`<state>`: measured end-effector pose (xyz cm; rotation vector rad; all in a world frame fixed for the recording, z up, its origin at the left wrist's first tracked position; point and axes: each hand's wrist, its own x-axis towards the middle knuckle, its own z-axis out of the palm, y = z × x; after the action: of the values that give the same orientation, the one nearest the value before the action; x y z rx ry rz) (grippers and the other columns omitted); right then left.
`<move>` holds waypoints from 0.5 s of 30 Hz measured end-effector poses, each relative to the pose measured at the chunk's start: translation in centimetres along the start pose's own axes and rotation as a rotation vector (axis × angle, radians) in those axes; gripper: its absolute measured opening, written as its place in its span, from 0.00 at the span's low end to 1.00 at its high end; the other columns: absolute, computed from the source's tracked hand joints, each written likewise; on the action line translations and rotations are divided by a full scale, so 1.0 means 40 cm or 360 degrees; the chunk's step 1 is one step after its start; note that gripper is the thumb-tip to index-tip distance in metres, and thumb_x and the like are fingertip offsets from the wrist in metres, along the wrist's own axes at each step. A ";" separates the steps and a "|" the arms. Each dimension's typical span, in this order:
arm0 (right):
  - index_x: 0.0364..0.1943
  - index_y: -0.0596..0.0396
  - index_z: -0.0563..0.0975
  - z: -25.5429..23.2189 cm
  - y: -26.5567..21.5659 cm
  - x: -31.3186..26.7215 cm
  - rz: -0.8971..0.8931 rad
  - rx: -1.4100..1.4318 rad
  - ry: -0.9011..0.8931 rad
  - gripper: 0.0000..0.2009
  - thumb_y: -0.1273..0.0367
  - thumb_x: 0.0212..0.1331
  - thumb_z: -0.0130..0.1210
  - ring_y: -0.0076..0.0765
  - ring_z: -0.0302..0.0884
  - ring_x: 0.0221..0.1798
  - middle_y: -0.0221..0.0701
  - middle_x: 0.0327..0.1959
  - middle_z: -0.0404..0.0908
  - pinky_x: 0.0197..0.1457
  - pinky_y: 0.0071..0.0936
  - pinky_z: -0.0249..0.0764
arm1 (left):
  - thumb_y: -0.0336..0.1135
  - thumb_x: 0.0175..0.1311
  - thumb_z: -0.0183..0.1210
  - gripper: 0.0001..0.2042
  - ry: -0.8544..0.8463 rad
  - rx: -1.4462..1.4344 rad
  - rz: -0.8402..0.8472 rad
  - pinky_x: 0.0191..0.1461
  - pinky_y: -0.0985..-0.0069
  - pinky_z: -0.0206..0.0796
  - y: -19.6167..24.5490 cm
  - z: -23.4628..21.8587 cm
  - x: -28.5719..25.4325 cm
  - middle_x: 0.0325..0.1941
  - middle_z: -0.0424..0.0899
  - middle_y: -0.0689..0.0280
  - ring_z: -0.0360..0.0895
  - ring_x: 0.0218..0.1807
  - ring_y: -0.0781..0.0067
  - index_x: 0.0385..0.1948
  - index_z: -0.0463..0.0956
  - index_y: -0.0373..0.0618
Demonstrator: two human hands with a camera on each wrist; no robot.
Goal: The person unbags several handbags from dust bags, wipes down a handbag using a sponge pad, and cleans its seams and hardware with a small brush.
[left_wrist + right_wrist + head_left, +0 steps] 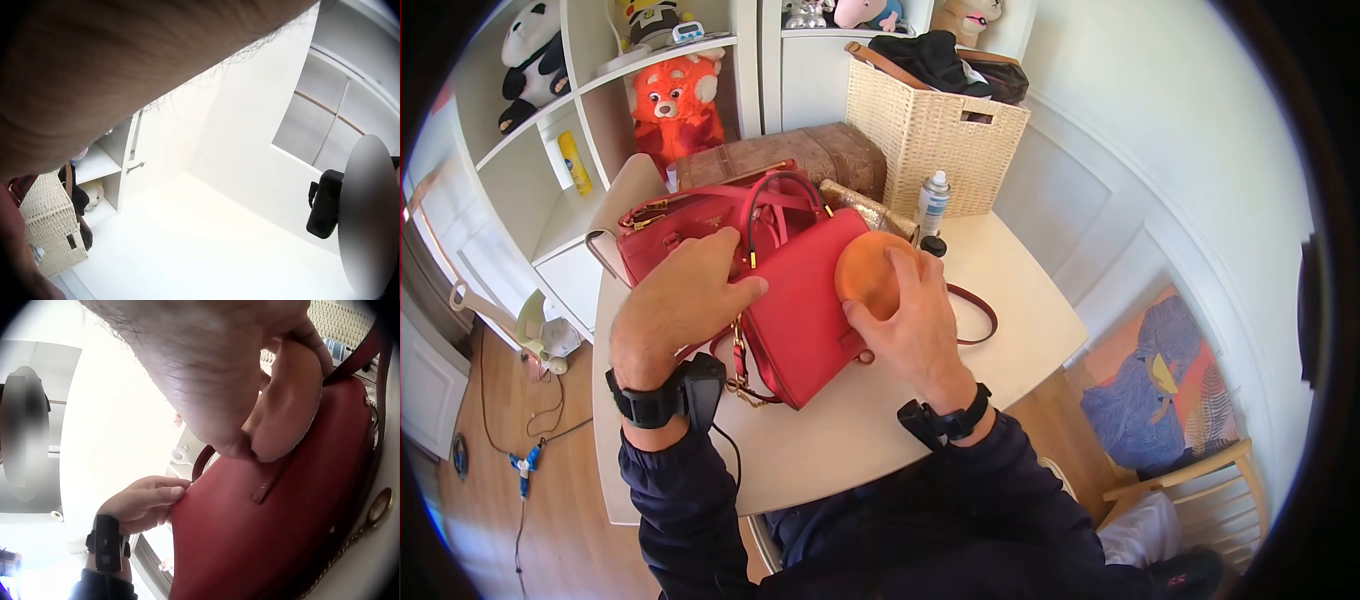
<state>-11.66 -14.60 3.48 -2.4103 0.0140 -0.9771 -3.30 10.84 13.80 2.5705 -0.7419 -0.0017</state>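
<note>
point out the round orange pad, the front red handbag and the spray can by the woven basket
Round orange pad (862, 272): head view, on its uncovered face.
Front red handbag (800, 325): head view, on its smooth panel.
Spray can (933, 207): head view, on its labelled side.

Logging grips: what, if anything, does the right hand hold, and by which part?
A round orange pad, held by the side away from the red bag.
</note>
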 end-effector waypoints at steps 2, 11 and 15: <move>0.67 0.59 0.75 0.004 -0.015 -0.024 -0.0090 0.0014 0.0017 0.37 0.59 0.53 0.76 0.69 0.77 0.63 0.57 0.64 0.73 0.62 0.54 0.81 | 0.39 0.68 0.67 0.21 -0.0040 -0.0012 -0.0021 0.50 0.59 0.81 0.004 0.001 0.000 0.45 0.92 0.41 0.91 0.47 0.45 0.50 0.77 0.27; 0.67 0.59 0.78 -0.005 -0.053 -0.093 -0.0302 -0.0026 -0.0078 0.39 0.60 0.48 0.79 0.67 0.80 0.65 0.57 0.70 0.72 0.66 0.50 0.82 | 0.38 0.68 0.67 0.21 0.0014 -0.0004 0.0056 0.50 0.58 0.80 -0.010 0.005 -0.002 0.44 0.91 0.42 0.91 0.47 0.46 0.52 0.77 0.27; 0.67 0.56 0.77 -0.020 -0.016 -0.054 -0.0140 -0.0125 -0.0067 0.37 0.60 0.50 0.77 0.65 0.79 0.61 0.54 0.67 0.73 0.60 0.52 0.83 | 0.40 0.68 0.66 0.21 0.0012 -0.0011 0.0028 0.53 0.54 0.77 0.005 0.001 -0.005 0.44 0.89 0.40 0.87 0.49 0.39 0.49 0.77 0.28</move>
<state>-13.92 -13.99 2.87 -2.5218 -0.0710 -0.9813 -3.59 10.78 13.84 2.5560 -0.7606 0.0114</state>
